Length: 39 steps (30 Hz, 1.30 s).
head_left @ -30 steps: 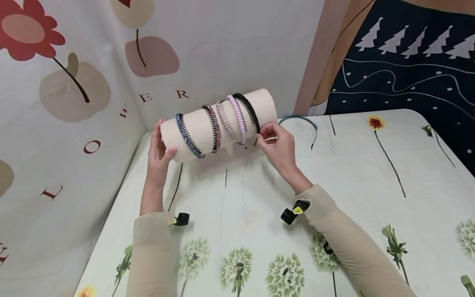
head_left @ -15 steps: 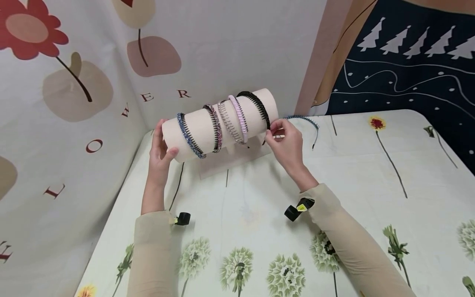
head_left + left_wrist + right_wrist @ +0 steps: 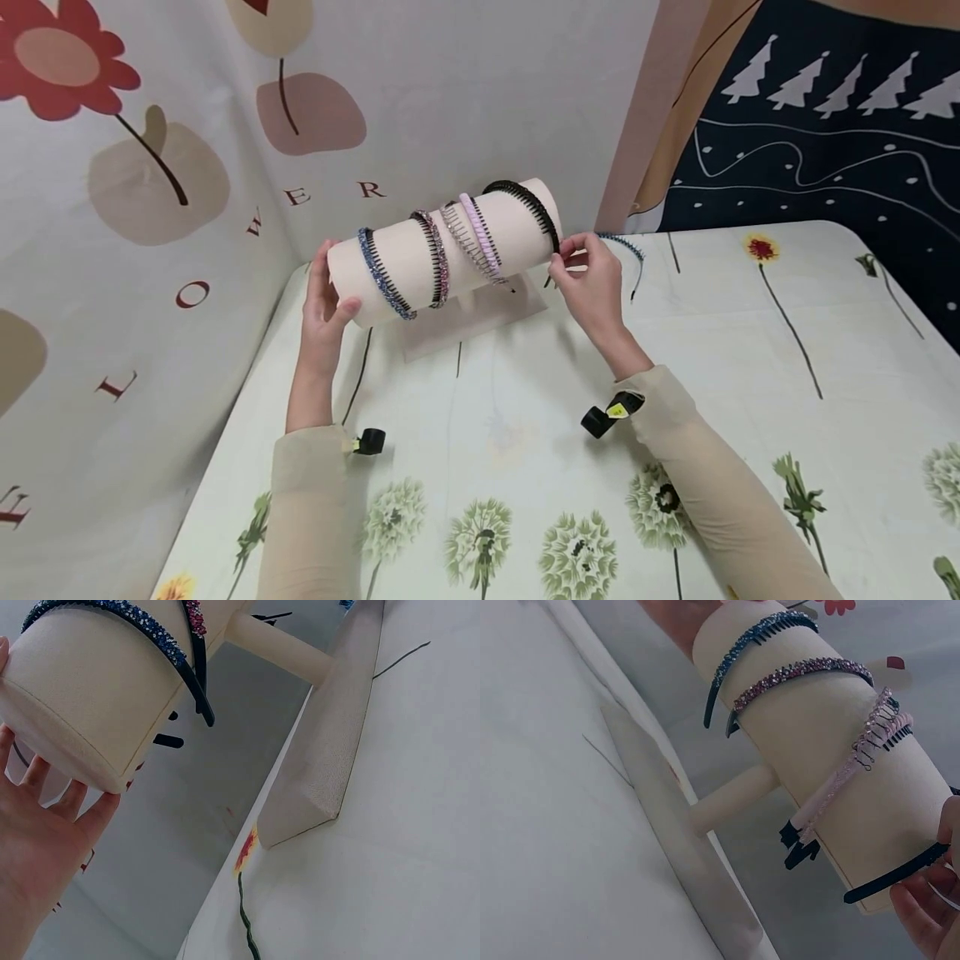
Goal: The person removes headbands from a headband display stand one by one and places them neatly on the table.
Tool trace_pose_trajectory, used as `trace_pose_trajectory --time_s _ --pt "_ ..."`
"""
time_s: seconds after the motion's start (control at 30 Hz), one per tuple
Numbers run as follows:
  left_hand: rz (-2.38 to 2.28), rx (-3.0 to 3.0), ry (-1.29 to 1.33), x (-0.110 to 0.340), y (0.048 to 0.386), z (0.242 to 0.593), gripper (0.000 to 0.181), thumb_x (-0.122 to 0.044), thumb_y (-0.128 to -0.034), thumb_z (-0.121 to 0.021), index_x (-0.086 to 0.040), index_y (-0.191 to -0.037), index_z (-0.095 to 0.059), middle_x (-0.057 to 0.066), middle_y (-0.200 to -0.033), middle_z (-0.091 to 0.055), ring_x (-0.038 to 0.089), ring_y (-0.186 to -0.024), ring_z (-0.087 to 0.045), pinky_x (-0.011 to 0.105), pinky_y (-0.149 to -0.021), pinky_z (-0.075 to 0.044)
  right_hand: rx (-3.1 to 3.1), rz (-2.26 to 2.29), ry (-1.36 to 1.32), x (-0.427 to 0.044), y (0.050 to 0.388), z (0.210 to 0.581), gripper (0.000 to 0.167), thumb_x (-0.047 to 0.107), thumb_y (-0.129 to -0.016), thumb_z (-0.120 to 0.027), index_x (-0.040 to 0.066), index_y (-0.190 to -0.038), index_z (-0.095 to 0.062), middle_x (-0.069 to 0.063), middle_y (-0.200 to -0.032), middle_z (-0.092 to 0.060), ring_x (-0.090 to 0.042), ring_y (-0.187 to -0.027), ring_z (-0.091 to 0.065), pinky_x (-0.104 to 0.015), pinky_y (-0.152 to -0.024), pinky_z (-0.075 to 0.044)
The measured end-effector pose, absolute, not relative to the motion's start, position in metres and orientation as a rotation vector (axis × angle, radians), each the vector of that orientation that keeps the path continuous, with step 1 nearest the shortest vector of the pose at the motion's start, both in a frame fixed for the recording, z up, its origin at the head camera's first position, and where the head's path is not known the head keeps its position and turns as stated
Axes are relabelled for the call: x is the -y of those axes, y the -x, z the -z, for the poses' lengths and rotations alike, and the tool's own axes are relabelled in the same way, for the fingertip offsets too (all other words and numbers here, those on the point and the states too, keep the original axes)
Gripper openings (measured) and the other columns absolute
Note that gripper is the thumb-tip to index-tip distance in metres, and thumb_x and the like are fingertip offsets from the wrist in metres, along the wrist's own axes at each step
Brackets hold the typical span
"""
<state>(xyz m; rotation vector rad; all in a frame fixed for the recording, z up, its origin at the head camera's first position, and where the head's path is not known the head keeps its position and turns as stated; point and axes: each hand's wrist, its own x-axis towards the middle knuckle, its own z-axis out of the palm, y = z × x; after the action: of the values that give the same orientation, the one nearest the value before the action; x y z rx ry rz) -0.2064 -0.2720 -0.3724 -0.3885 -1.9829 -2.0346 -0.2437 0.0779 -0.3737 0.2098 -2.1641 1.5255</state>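
In the head view a cream cylindrical headband stand (image 3: 403,257) rises on a short post from its flat base (image 3: 480,329). My left hand (image 3: 321,329) holds its left end, thumb in front and fingers behind. Round the roll sit a blue glitter headband (image 3: 382,284), a pink-red glitter headband (image 3: 439,260), a pale beaded comb headband (image 3: 463,237) and a lilac headband (image 3: 482,229); the last two touch or cross low down. At the right end, my right hand (image 3: 594,292) pinches the lower end of a black toothed headband (image 3: 542,211). The roll hides the bands' backs.
Another blue headband (image 3: 639,252) lies on the flower-printed tablecloth (image 3: 712,333) behind my right hand. A printed cloth wall (image 3: 480,100) stands close behind the stand, and a dark tree-patterned cloth (image 3: 810,158) hangs at the right.
My right hand has moved right along the roll, drawing the black headband toward its right end. The lilac headband now slants against the pale beaded one. My left hand stays at the left end.
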Motion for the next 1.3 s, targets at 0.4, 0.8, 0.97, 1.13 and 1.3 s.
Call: trace_pose_trajectory --time_s 0.4,0.8,0.97,1.13,1.3 --pt "2.041 1.969 0.39 0.272 0.207 0.374 0.077 -0.022 -0.0912 -0.067 -0.028 -0.157 -0.028 -0.002 -0.156 -0.038 0.019 -0.135 -0.042 0.02 -0.099 -0.049 2.2 -1.433 -0.29 -0.074 0.247 0.371 0.032 0.002 -0.089 -0.064 0.0 -0.118 -0.052 -0.015 -0.098 -0.057 -0.023 -0.089 -0.064 -0.029 -0.075 -0.059" --pt "2.048 1.976 0.403 0.273 0.207 0.374 0.076 -0.019 -0.0924 -0.064 -0.028 -0.158 -0.027 -0.001 -0.156 -0.036 0.02 -0.136 -0.041 0.021 -0.098 -0.05 2.15 -1.424 -0.246 -0.087 0.251 0.367 0.031 0.003 -0.091 -0.064 -0.002 -0.12 -0.056 -0.018 -0.105 -0.064 -0.029 -0.092 -0.07 -0.014 -0.071 -0.054" --pt "2.048 1.982 0.393 0.273 0.208 0.374 0.075 -0.018 -0.0925 -0.064 -0.029 -0.157 -0.028 -0.002 -0.156 -0.036 0.019 -0.135 -0.042 0.021 -0.097 -0.05 2.149 -1.475 -0.189 -0.094 0.258 0.368 0.031 0.001 -0.092 -0.062 -0.003 -0.121 -0.056 -0.019 -0.105 -0.065 -0.03 -0.092 -0.071 -0.004 -0.066 -0.046" --pt "2.037 1.987 0.389 0.273 0.209 0.374 0.075 -0.018 -0.0927 -0.063 -0.029 -0.158 -0.027 -0.002 -0.156 -0.036 0.019 -0.135 -0.042 0.021 -0.097 -0.05 2.165 -1.561 -0.158 -0.094 0.269 0.369 0.031 0.001 -0.093 -0.061 -0.003 -0.123 -0.054 -0.019 -0.106 -0.062 -0.028 -0.091 -0.069 -0.007 -0.067 -0.047" --pt "2.029 2.0 0.379 0.273 0.208 0.374 0.075 -0.016 -0.0928 -0.061 -0.029 -0.158 -0.027 -0.003 -0.157 -0.035 0.019 -0.135 -0.042 0.021 -0.097 -0.05 2.174 -1.681 -0.077 -0.093 0.283 0.372 0.032 0.0 -0.094 -0.06 -0.002 -0.125 -0.052 -0.014 -0.105 -0.058 -0.014 -0.085 -0.062 -0.01 -0.068 -0.053"
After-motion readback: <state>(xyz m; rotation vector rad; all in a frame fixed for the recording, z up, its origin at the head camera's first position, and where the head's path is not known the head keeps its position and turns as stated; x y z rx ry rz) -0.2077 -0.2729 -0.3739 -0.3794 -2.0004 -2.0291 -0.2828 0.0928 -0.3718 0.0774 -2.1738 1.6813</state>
